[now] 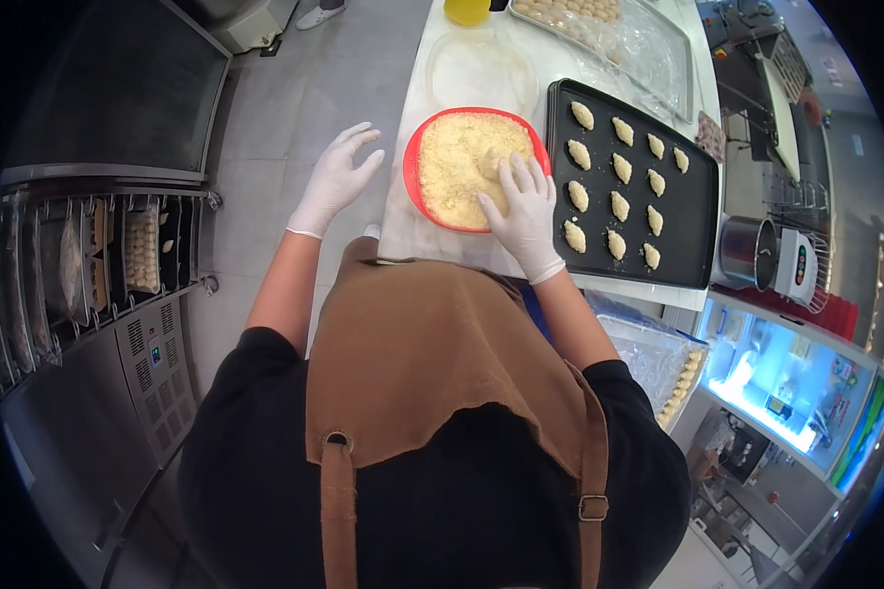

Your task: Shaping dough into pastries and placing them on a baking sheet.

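Note:
Gloved in white, my right hand (524,211) reaches over a red-rimmed bowl (412,175) from its right side. Its fingers are spread, thumb apart, at the surface of pale yellow crumbs (454,169). A crumb-coated dough piece (492,160) lies by the fingertips; whether they press on it I cannot tell. My left hand (334,184), also gloved, hangs open beside the table, left of the bowl, holding nothing. Right of the bowl, a black baking tray (685,250) carries several crumb-coated, pointed-oval dough pieces (620,206) in rows.
Behind the bowl lies a clear round lid (479,74), with a yellow container (468,10) farther back. A metal tray (680,69) of dough balls stands at the far right, partly under plastic film. A tray rack (98,260) is at left, a kitchen scale (798,265) at right.

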{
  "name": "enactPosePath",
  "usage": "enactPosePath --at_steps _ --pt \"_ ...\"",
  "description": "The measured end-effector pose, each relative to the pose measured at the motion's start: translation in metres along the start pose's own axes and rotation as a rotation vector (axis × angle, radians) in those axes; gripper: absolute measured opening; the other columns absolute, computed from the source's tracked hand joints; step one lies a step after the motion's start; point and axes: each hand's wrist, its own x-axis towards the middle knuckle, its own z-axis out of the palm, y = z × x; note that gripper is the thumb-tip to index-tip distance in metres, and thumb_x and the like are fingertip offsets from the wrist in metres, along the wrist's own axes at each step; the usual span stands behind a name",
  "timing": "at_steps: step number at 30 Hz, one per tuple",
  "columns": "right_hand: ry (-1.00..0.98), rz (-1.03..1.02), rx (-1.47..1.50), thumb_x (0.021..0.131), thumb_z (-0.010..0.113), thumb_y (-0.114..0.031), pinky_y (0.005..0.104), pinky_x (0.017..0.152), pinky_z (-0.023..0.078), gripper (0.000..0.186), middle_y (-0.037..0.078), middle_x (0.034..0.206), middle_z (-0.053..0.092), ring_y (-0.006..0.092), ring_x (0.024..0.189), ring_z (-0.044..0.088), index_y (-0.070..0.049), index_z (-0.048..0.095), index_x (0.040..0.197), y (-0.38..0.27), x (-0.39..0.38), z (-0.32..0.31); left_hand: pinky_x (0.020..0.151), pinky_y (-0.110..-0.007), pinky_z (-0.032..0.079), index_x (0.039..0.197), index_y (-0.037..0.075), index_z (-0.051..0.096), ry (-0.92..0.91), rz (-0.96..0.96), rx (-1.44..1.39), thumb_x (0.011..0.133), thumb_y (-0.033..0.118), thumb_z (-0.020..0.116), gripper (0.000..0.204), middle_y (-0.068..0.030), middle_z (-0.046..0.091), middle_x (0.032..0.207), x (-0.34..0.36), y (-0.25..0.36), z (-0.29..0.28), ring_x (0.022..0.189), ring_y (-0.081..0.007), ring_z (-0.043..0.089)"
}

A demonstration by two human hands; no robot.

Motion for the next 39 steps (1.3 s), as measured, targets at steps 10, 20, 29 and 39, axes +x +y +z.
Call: enactPosePath --at_steps 10,20,29,39 --pt "-0.051 -0.052 0.024 0.094 0.075 -0.051 0.0630 0.126 0.027 0.060 0.017 0.150 0.062 0.0418 0.147 0.049 -0.013 0.071 0.140 -0.012 0.031 -0.004 0.114 -0.036 0.050 0.133 0.002 0.073 -0.057 0.026 -0.050 0.100 0.019 0.071 0.037 -0.0128 0.067 0.148 0.010 0.021 -0.002 0.135 -0.0286 0.065" --pt "-0.079 -0.141 0.089 0.094 0.074 -0.055 0.0622 0.124 0.030 0.058 0.018 0.147 0.063 0.0436 0.147 0.049 -0.011 0.073 0.132 -0.007 0.047 0.000 0.112 -0.036 0.051 0.132 0.001 0.074 -0.097 0.051 -0.082 0.100 0.019 0.070 0.036 -0.0120 0.069 0.146 0.007 0.019 0.008 0.132 -0.0282 0.066" --pt "-0.020 0.034 0.203 0.093 0.079 -0.036 0.0496 0.111 0.047 0.041 0.012 0.132 0.073 0.0379 0.125 0.065 -0.007 0.076 0.122 -0.002 0.022 -0.001 0.109 -0.037 0.053 0.131 0.001 0.074 -0.040 0.170 -0.112 0.098 0.016 0.071 0.036 -0.0133 0.070 0.142 0.005 0.041 0.013 0.127 -0.0304 0.068" --pt "-0.353 0.751 1.135 0.100 0.074 -0.025 0.0282 0.073 0.056 0.026 0.012 0.106 0.077 0.0222 0.082 0.072 -0.003 0.076 0.115 0.021 0.078 -0.015 0.110 -0.037 0.050 0.131 0.004 0.074 0.091 0.500 0.076 0.092 0.020 0.076 0.043 -0.0105 0.073 0.136 0.026 0.082 0.032 0.120 -0.0273 0.070"
